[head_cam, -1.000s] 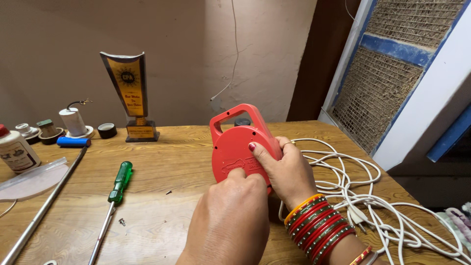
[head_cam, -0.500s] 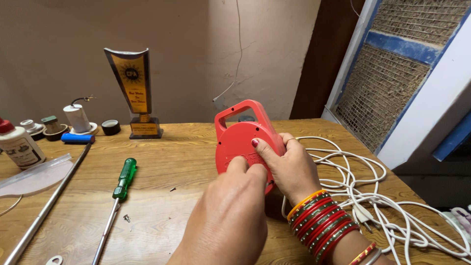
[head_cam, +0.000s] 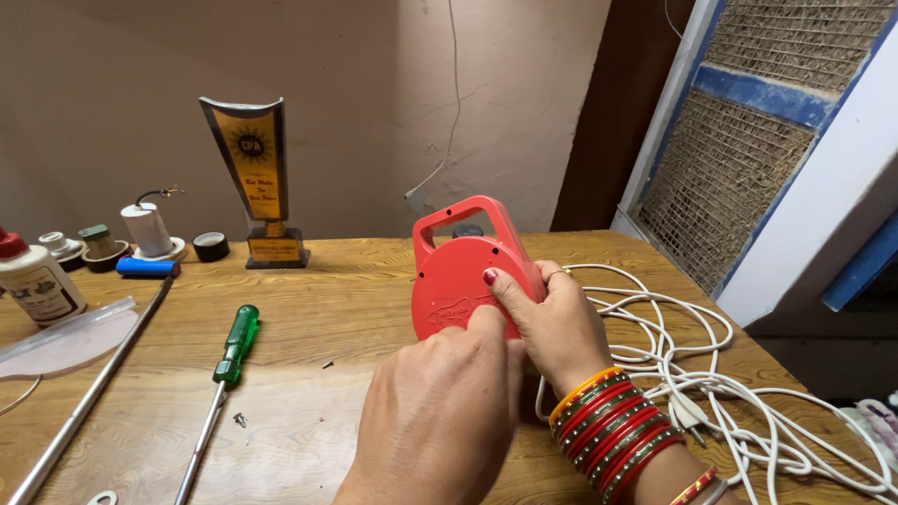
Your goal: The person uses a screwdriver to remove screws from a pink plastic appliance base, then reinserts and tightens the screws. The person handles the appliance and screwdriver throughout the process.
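Observation:
A red plastic cable reel [head_cam: 463,266] with a carry handle stands upright above the wooden table [head_cam: 327,309]. My right hand [head_cam: 552,318], with red and gold bangles on the wrist, grips its right edge, thumb on the round face. My left hand [head_cam: 440,411] is in front of it, fingers pressed against the reel's lower face. A white cable [head_cam: 692,374] with a plug lies in loose loops on the table to the right of the reel.
A green-handled screwdriver [head_cam: 224,360] and a small screw [head_cam: 240,421] lie left of my hands. A metal rod [head_cam: 89,397] runs diagonally at the left. A trophy [head_cam: 257,182], a blue cylinder [head_cam: 147,267], a white bottle [head_cam: 33,281] and small fittings stand at the back.
The reel and both hands sit slightly higher and more to the right in view; the grip looks the same.

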